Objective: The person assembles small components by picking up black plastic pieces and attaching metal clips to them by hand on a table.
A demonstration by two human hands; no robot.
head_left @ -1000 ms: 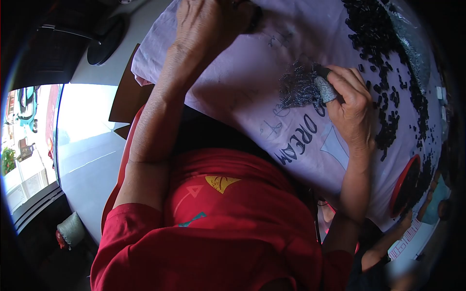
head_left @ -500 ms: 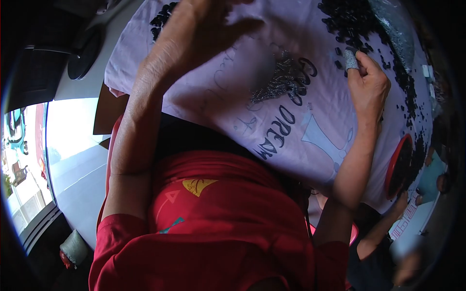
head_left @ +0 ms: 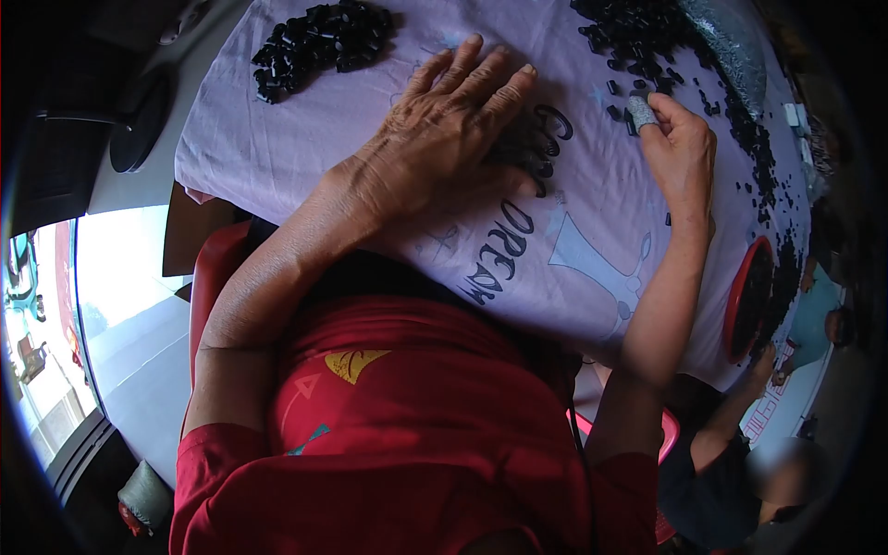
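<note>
My left hand (head_left: 453,120) lies palm down with its fingers spread, over the small metal parts (head_left: 520,139), most of which it hides. Beyond it, toward the table's far left, is a pile of small black plastic pieces (head_left: 324,46). My right hand (head_left: 683,143) is closed in a pinch, with a grey wrap (head_left: 640,113) around one finger. Loose black pieces (head_left: 614,113) lie beside that finger. Whatever is between the fingertips is too small to make out. A larger heap of black pieces (head_left: 638,37) spreads just beyond.
A pinkish printed cloth (head_left: 592,305) covers the table. At the back right lies a clear plastic bag (head_left: 731,46) of shiny parts. A red-rimmed bowl (head_left: 735,314) stands near the right edge among scattered black pieces. Another person's arm (head_left: 731,416) shows at the lower right.
My left hand has come down from the far left onto the metal parts, uncovering the black pile. My right hand keeps its pinch beside the loose pieces. The view has shifted slightly.
</note>
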